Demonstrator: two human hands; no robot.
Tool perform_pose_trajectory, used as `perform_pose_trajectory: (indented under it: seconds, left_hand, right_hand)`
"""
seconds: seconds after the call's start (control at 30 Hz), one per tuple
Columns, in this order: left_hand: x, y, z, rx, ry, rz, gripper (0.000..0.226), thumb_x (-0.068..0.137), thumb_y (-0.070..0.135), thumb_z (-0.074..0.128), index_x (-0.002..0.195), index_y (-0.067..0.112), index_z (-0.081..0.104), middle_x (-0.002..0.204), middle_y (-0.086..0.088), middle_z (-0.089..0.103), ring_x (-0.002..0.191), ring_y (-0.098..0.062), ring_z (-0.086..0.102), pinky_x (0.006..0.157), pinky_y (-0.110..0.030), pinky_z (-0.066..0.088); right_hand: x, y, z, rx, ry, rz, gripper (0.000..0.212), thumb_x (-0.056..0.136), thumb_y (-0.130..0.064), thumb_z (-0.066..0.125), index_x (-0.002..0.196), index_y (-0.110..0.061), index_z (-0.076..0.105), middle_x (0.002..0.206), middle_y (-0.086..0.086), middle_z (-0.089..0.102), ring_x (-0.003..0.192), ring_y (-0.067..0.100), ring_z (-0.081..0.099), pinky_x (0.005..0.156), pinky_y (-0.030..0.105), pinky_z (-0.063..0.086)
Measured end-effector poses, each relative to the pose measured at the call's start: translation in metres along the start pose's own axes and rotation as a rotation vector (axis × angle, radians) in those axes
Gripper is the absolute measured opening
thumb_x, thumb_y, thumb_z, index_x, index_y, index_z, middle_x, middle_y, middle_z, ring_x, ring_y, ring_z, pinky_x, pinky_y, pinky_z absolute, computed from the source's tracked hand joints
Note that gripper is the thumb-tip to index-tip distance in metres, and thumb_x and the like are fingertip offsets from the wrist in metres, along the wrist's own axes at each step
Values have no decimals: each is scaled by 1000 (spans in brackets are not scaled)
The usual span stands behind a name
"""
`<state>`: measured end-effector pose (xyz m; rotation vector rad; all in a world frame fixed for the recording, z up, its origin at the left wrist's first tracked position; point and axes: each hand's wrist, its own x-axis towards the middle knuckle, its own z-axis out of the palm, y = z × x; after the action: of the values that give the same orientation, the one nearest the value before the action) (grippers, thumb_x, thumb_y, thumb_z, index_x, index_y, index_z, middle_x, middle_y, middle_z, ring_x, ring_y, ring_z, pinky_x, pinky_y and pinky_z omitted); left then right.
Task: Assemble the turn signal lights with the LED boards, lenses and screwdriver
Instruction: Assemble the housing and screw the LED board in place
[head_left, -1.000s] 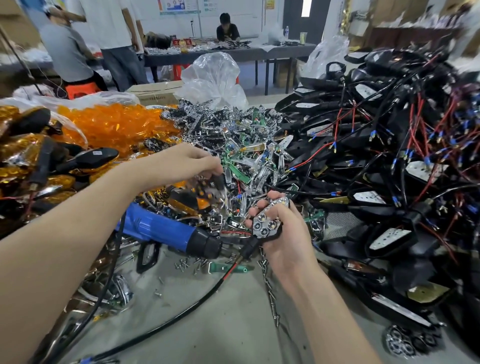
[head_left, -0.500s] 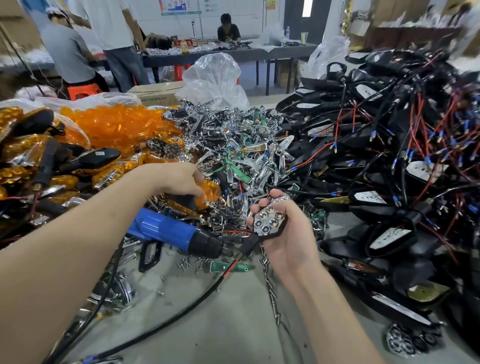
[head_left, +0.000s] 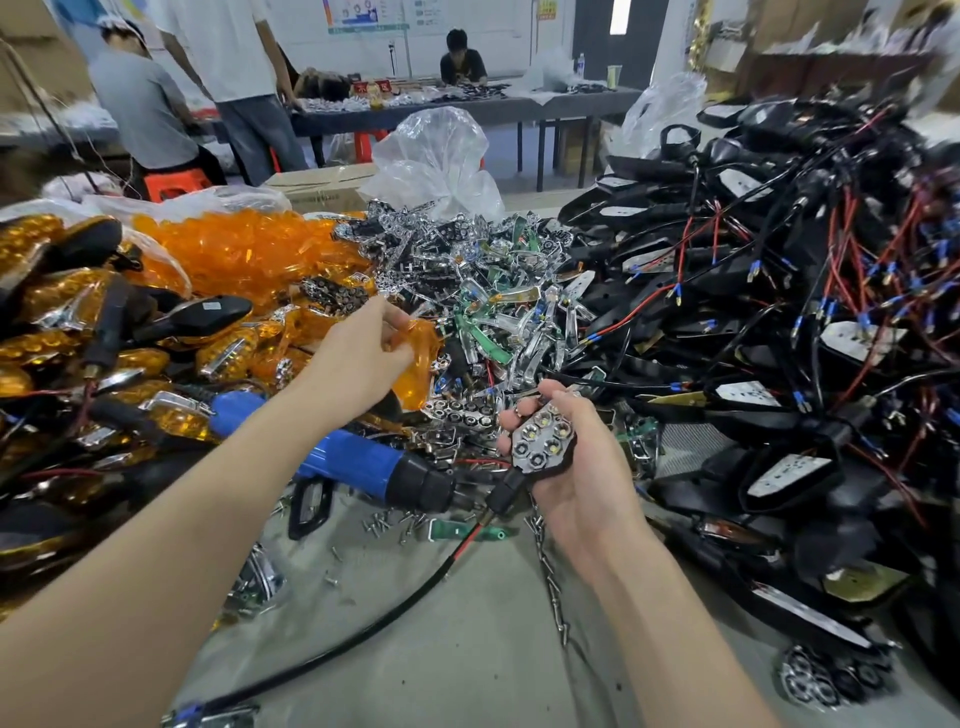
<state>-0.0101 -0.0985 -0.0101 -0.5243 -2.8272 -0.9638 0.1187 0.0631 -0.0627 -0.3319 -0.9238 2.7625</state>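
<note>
My right hand (head_left: 576, 467) grips a black turn signal housing (head_left: 543, 441) with a chrome reflector and LED board seated in it, its black lead trailing down toward me. My left hand (head_left: 363, 358) pinches an orange lens (head_left: 423, 353) lifted above the chrome parts, left of the housing. The blue electric screwdriver (head_left: 358, 457) lies on the table under my left forearm, its black nose pointing at the housing. Loose screws (head_left: 389, 522) are scattered below it.
A heap of orange lenses (head_left: 249, 254) is at the back left, chrome reflectors and green LED boards (head_left: 488, 301) in the middle, black wired housings (head_left: 779, 338) piled on the right. Finished lights (head_left: 62, 322) lie far left. People work at a table behind.
My left hand has picked an orange lens out of the pile and lifted it up and to the right. My right hand kept holding the housing, nearly still.
</note>
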Motion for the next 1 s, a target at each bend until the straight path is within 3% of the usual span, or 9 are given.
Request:
perform_pose_trajectory:
  seconds: [0.1, 0.2, 0.4, 0.53, 0.67, 0.77, 0.83, 0.9, 1.0]
  left_hand:
    - [-5, 0, -2, -49, 46, 10, 9, 102, 26, 52, 111, 28, 52, 93, 13, 59, 68, 0, 60, 51, -18, 45]
    - [-13, 7, -1, -13, 74, 85, 29, 106, 13, 38, 125, 25, 57, 78, 13, 56, 47, 10, 53, 39, -9, 36]
    - [-24, 18, 0, 39, 167, 184, 25, 101, 12, 47, 120, 27, 53, 73, 17, 54, 52, 11, 52, 45, -10, 37]
    - [-35, 26, -1, -350, 176, 26, 36, 96, 5, 51, 118, 33, 48, 82, 1, 69, 66, -11, 69, 51, -24, 54]
    - [-65, 43, 13, -756, 12, -107, 43, 95, -3, 50, 124, 28, 57, 88, -2, 75, 72, -17, 74, 63, -25, 60]
    - [-87, 53, 32, -910, -23, -134, 36, 99, -3, 46, 119, 22, 61, 86, -5, 76, 71, -20, 74, 65, -31, 61]
    - [-96, 53, 38, -998, -28, -164, 29, 103, 4, 46, 116, 22, 63, 87, -6, 77, 74, -21, 74, 68, -33, 62]
    - [-101, 52, 38, -1082, -76, -184, 22, 105, 17, 47, 118, 19, 66, 96, -11, 76, 80, -26, 74, 71, -35, 62]
    - [-104, 45, 30, -1117, -165, -215, 28, 102, 32, 50, 113, 17, 70, 101, -16, 76, 88, -32, 74, 73, -34, 61]
  right_hand:
    - [0, 0, 0, 17, -15, 18, 13, 104, -11, 45, 102, -10, 57, 70, 5, 62, 65, 22, 64, 56, 31, 53]
    - [0, 1, -1, 17, -30, 29, 12, 104, -11, 45, 103, -11, 57, 72, 5, 62, 66, 23, 63, 56, 31, 53]
    - [1, 2, -3, 7, -37, 30, 13, 104, -11, 45, 103, -12, 58, 72, 5, 62, 65, 22, 63, 57, 32, 52]
    - [2, 4, -3, -37, -19, 21, 13, 104, -11, 48, 103, -12, 61, 75, 7, 66, 65, 22, 64, 55, 31, 53]
    - [3, 9, -1, -211, -34, -65, 22, 96, -28, 66, 114, -16, 67, 91, 4, 75, 72, 19, 69, 56, 29, 55]
    - [0, 12, -2, -284, -62, -163, 22, 82, -31, 72, 103, -24, 75, 99, 7, 78, 83, 19, 71, 69, 32, 60]
    - [1, 13, -6, -321, -21, -201, 12, 87, -25, 72, 95, -27, 79, 101, 9, 78, 92, 24, 71, 85, 42, 60]
    - [3, 12, -10, -356, 19, -228, 19, 94, -16, 68, 93, -29, 81, 106, 11, 77, 103, 30, 70, 104, 53, 51]
    - [3, 11, -10, -400, 21, -251, 14, 91, -19, 73, 94, -31, 80, 104, 8, 77, 102, 27, 67, 110, 61, 44]
